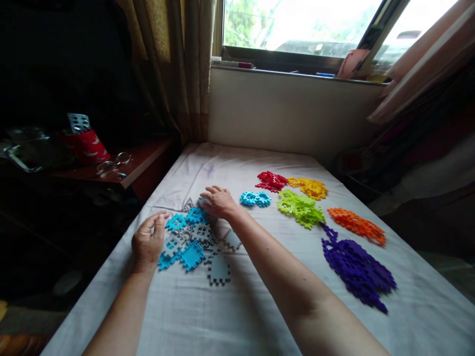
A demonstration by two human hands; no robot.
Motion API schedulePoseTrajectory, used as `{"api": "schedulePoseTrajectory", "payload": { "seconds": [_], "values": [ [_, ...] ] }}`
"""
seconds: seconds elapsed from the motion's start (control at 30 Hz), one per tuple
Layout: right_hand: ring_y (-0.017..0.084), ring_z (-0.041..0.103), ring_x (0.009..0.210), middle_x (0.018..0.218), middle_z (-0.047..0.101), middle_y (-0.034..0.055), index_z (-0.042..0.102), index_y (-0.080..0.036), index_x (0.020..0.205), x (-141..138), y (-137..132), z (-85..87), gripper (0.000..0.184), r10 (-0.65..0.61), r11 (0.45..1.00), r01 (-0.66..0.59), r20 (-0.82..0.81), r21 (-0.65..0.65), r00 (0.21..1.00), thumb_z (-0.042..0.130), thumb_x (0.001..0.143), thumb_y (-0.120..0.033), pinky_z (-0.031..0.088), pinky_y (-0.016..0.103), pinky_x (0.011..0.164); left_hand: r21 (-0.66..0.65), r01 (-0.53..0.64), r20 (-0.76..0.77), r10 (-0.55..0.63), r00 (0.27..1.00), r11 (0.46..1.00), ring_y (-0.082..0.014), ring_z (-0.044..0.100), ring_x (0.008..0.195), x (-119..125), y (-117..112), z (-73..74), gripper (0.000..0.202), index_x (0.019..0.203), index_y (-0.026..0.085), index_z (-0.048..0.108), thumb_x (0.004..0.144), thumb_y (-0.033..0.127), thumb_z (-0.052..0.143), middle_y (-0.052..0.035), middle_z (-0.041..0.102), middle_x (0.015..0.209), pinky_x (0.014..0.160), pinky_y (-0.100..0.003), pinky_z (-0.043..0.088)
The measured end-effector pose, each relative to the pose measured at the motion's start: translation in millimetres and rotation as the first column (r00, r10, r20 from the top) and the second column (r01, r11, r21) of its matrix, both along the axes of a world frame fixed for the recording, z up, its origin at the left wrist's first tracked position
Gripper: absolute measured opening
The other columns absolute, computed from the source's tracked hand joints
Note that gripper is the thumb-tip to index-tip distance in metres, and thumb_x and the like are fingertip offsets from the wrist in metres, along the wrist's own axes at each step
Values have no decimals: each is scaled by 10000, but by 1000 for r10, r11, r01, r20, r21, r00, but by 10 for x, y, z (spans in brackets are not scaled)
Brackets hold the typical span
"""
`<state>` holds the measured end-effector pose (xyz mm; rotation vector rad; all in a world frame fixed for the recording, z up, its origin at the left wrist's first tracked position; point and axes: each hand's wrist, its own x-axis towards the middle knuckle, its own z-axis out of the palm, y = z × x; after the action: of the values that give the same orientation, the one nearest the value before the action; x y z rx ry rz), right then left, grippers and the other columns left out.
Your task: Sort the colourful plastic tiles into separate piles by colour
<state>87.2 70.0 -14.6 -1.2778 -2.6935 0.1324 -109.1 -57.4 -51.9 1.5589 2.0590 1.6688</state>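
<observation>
A mixed pile of notched plastic interlocking tiles lies on the bed, with blue tiles (192, 255) and grey tiles (219, 270) overlapping. At the pile's left edge is my left hand (147, 242), fingers curled and thumb against them; whatever they hold is hidden. My right hand (219, 201) reaches over the far side of the pile. A pale grey-blue tile (203, 201) shows at its fingers, which look closed on it, though the thumb is hidden. Just right of that hand lie separate blue tiles (256, 199).
Sorted by colour on the right are red tiles (272, 181), yellow tiles (311, 188), lime-green tiles (301, 208), orange tiles (356, 226) and purple tiles (358, 272). A side table (148, 155) at left bears glasses (107, 167) and a red container (87, 147).
</observation>
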Motion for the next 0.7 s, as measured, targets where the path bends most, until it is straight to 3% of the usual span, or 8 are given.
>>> {"api": "schedulePoseTrajectory", "payload": {
  "seconds": [0.13, 0.3, 0.4, 0.5, 0.6, 0.7],
  "values": [
    [227, 532, 1243, 1322, 650, 31, 714, -291, 1141, 144, -146, -85, 318, 6, 1000, -6, 25, -22, 1000, 476, 986, -435, 396, 399, 998, 0, 17, 17, -17, 1000, 1000, -220, 718, 936, 24, -6, 11, 443, 919, 181, 738, 895, 511, 442, -69, 774, 955, 844, -323, 561],
    [228, 599, 1133, 1146, 728, 80, 764, -219, 930, 436, -206, -74, 393, -195, 981, 195, 24, -7, 981, 445, 996, -439, 384, 363, 971, -1, 13, 12, -13, 1000, 1000, -218, 714, 950, 47, 7, 0, 424, 913, 189, 737, 903, 495, 443, -63, 774, 972, 842, -321, 558],
    [241, 604, 1129, 1175, 716, 87, 738, -225, 1042, 351, -123, 2, 331, -276, 961, 277, 13, -3, 961, 480, 975, -421, 407, 369, 939, -6, 14, 2, -14, 1000, 1000, -221, 716, 935, 32, 13, -16, 430, 910, 186, 739, 896, 504, 450, -68, 775, 955, 835, -326, 555],
    [257, 600, 1146, 1242, 687, 89, 642, -245, 1243, 92, -39, 48, 391, -256, 966, 257, 32, -34, 966, 580, 910, -439, 430, 378, 913, -12, -3, 4, 3, 1000, 1000, -228, 717, 911, 0, 10, -28, 445, 915, 183, 741, 887, 519, 452, -73, 775, 935, 817, -334, 558],
    [270, 606, 1134, 1216, 690, 104, 655, -228, 1197, -144, -9, 33, 382, -203, 977, 208, 86, -56, 975, 611, 880, -435, 439, 378, 903, -10, -37, 0, 37, 999, 999, -230, 714, 932, -27, 6, -33, 443, 920, 193, 745, 892, 521, 449, -70, 774, 951, 828, -340, 556],
    [261, 607, 1130, 1210, 690, 97, 661, -229, 1183, -157, -14, 13, 347, -215, 975, 218, 64, -45, 974, 592, 890, -401, 439, 368, 907, -17, -47, 9, 47, 999, 999, -232, 710, 957, -37, 6, -36, 446, 928, 194, 747, 892, 526, 451, -73, 772, 980, 845, -343, 552]
  ]
}}
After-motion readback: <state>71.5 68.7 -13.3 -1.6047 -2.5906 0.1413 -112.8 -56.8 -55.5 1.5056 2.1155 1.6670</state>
